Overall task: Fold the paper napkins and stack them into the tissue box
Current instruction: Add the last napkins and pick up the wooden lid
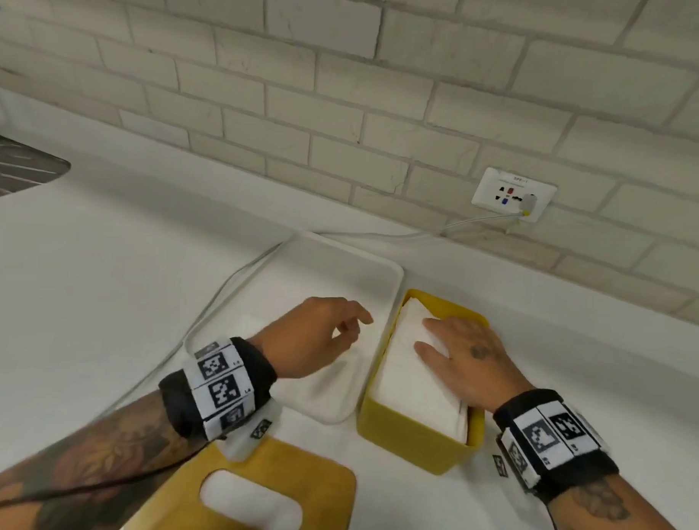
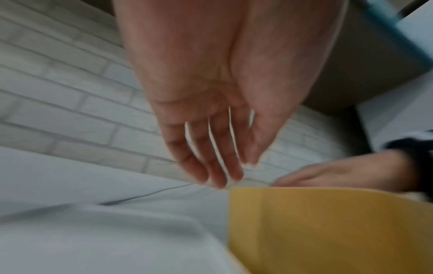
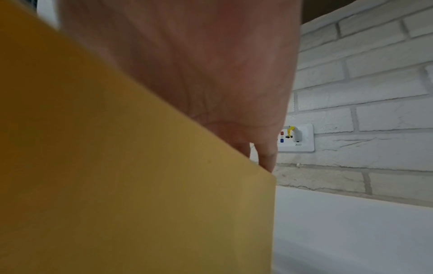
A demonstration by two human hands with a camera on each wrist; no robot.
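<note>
A yellow tissue box (image 1: pixel 409 437) stands open on the white counter, filled with a stack of folded white napkins (image 1: pixel 411 378). My right hand (image 1: pixel 456 348) lies flat on the napkins, fingers straight and pressing down; in the right wrist view the yellow box wall (image 3: pixel 140 185) hides most of the fingers (image 3: pixel 267 157). My left hand (image 1: pixel 338 324) hovers over a white tray (image 1: pixel 340 264) just left of the box, fingers relaxed and holding nothing. In the blurred left wrist view the left hand (image 2: pixel 218 163) is spread open above the tray, beside the box (image 2: pixel 328 231).
The box's yellow lid (image 1: pixel 260 495) with an oval slot lies near the front edge. A grey cable (image 1: pixel 220 296) runs from a wall socket (image 1: pixel 512 195) along the brick wall and past the tray. A metal sink (image 1: pixel 14 166) sits at far left.
</note>
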